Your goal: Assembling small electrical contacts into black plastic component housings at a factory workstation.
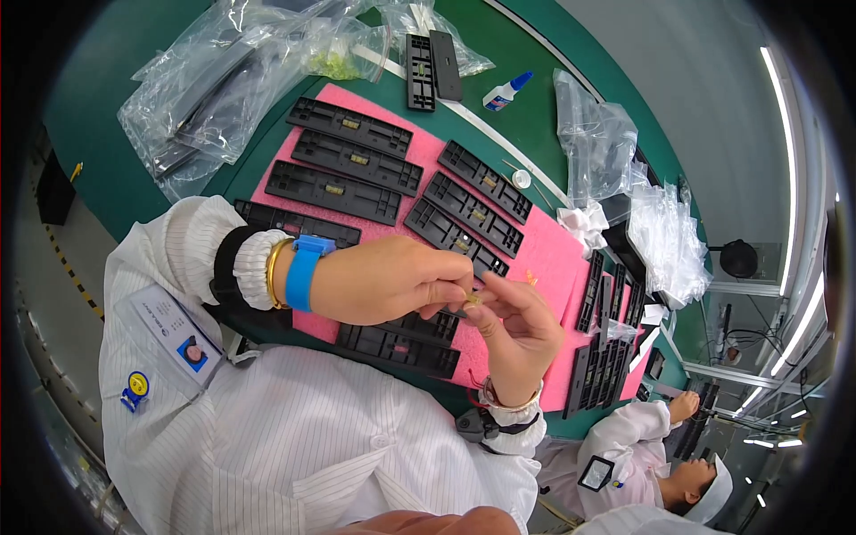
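On the left, black slotted panels (379, 168) lie in rows on the pink mat (548, 252), and near them the person's left hand (401, 276), fingers curled in, pinches at a small yellowish piece (473, 301) above the mat. The right hand (519, 328) meets it there, thumb and fingertips closing on the same piece; with so slight a hold, I'd worry a slip could drop it among the slots.

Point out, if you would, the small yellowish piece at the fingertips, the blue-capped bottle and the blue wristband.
Small yellowish piece (473, 300): head view, on its exposed part.
Blue-capped bottle (502, 95): head view, on its body.
Blue wristband (301, 278): head view, on its strap.
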A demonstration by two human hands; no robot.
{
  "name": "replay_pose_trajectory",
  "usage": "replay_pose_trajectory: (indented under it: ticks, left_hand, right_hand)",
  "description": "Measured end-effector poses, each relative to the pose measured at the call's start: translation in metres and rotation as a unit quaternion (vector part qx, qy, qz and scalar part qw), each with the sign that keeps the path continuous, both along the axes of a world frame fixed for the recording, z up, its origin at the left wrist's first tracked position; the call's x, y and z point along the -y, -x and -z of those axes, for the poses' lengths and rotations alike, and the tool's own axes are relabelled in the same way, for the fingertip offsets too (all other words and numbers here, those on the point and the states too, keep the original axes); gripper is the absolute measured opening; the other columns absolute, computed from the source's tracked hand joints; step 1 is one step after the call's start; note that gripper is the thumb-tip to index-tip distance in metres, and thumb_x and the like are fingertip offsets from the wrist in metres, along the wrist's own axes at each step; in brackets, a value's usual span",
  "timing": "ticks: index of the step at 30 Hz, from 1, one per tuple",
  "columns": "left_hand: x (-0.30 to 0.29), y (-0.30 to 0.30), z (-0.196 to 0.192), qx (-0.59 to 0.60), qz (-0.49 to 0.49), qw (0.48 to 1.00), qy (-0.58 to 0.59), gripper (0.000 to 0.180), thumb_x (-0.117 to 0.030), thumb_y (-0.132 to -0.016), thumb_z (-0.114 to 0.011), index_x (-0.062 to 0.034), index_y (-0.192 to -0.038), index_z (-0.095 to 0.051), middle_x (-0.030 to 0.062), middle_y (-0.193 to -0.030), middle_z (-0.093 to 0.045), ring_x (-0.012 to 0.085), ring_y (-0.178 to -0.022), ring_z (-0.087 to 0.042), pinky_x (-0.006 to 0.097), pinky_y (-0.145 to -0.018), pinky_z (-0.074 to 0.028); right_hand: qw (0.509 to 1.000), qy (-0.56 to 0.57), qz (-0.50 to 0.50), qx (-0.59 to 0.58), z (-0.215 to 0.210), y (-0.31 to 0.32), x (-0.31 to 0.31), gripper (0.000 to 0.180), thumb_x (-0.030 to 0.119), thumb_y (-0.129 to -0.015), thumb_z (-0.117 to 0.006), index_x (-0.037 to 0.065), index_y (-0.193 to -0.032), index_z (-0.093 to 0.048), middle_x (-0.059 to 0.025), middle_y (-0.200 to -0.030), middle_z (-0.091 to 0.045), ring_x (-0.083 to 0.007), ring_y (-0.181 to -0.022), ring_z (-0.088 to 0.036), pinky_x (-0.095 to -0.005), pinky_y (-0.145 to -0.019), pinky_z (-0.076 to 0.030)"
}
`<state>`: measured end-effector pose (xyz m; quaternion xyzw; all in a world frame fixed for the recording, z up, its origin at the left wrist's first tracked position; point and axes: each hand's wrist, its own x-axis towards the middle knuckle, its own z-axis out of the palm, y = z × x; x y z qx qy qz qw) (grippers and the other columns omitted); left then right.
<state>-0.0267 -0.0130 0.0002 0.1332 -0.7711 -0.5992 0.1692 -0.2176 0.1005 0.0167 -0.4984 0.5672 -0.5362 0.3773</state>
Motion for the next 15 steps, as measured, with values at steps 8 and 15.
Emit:
replay_pose_trajectory:
  ticks: [8,15]
  left_hand:
    - [0.005,0.005,0.014,-0.017,0.05,0.992,-0.111,0.021,-0.021,-0.108,-0.047,-0.0044,-0.104,-0.059,0.0047,-0.075,-0.057,0.0142,-0.065,-0.058,0.03,-0.061,-0.05]
    - [0.006,0.004,0.009,0.0,0.045,0.997,-0.065,0.02,-0.021,-0.108,-0.047,-0.0052,-0.107,-0.059,0.0068,-0.073,-0.058,0.0183,-0.064,-0.061,0.033,-0.059,-0.05]
  right_hand:
    - [0.999,0.035,-0.023,0.001,0.015,-0.002,0.002,0.024,-0.008,-0.081,-0.079,-0.004,-0.104,-0.074,-0.0089,-0.097,-0.066,-0.0118,-0.077,-0.066,-0.0222,-0.065,-0.054]
    - [0.994,0.075,-0.009,-0.082,0.02,0.0,0.001,0.024,-0.006,-0.081,-0.081,-0.001,-0.104,-0.075,-0.0088,-0.097,-0.067,-0.011,-0.077,-0.065,-0.023,-0.067,-0.053]
